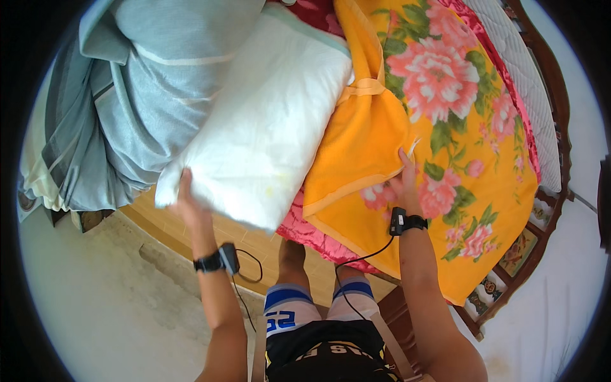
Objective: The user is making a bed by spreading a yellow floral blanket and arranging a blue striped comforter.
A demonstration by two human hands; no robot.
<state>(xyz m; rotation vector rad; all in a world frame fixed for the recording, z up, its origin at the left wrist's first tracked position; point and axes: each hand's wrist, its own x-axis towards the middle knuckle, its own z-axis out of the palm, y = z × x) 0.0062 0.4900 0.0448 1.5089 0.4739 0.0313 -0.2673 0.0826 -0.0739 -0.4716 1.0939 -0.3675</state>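
My left hand [190, 203] grips the near left corner of a folded white quilt [267, 129], thumb on top and fingers partly hidden beneath. The quilt has a pale green edge and a faint yellow stain near its front. My right hand [406, 181] pinches the edge of a yellow-orange blanket [363, 129] printed with pink peonies and green leaves. Part of this blanket is turned over, with its plain side up and its bound hem running toward my fingers. Each wrist wears a black strapped device with a cable.
Grey-blue bedding [167, 95] is heaped at the left. Red-pink fabric [329, 248] shows under the blanket. A white quilted mattress [515, 81] lies at the right against a carved wooden headboard [556, 110]. Below is a tan tiled floor [243, 243] beside a stained pale wall.
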